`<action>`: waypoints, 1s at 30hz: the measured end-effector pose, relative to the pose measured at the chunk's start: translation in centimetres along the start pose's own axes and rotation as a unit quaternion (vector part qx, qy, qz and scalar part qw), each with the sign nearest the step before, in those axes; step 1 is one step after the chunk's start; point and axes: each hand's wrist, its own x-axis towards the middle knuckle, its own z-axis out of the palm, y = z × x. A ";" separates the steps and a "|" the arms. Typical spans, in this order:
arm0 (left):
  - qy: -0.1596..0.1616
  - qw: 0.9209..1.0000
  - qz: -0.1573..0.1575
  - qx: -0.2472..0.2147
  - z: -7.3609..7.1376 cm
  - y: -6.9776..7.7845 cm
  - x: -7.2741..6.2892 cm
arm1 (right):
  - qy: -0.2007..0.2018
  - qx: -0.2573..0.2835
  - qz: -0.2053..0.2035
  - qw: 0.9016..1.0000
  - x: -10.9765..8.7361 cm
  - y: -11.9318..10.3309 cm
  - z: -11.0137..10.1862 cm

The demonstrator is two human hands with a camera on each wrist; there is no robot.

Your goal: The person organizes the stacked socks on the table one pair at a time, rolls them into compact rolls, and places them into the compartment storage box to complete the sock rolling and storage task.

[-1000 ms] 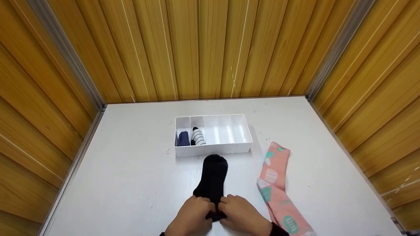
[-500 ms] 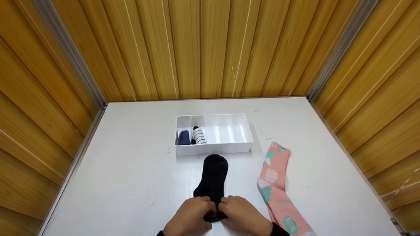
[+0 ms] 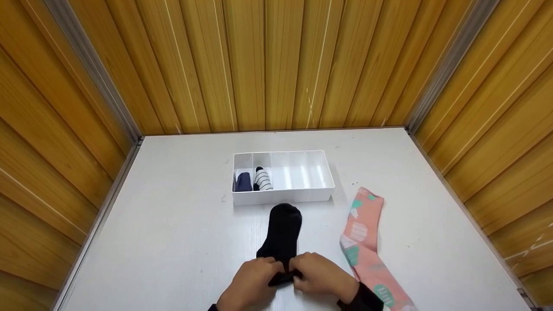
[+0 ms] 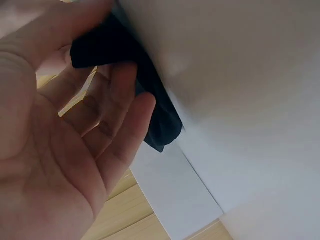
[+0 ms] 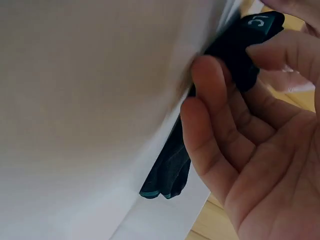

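left hand (image 3: 254, 280) and right hand (image 3: 320, 274) pinch the near end of a black sock (image 3: 283, 231) lying on the table (image 3: 173, 229) near the tray (image 3: 283, 198), probably to control both edges evenly

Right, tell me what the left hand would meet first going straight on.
The left hand would probably meet the black sock first: it pinches the near end, and the rest lies ahead. The right hand is close beside, so contact with it is possible.
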 end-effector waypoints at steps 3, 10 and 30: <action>-0.005 1.000 -0.001 -0.016 -0.3 -0.5 0.2 | -0.010 0.043 0.020 0.999 0.0 0.4 -0.3; -0.017 0.994 -0.019 -0.111 -0.3 -1.5 0.9 | 0.111 -0.079 -0.018 0.991 -0.6 -0.5 -0.2; 0.073 0.996 -0.042 -0.032 0.1 -1.0 1.3 | 0.089 -0.135 -0.025 0.986 0.2 -1.8 0.8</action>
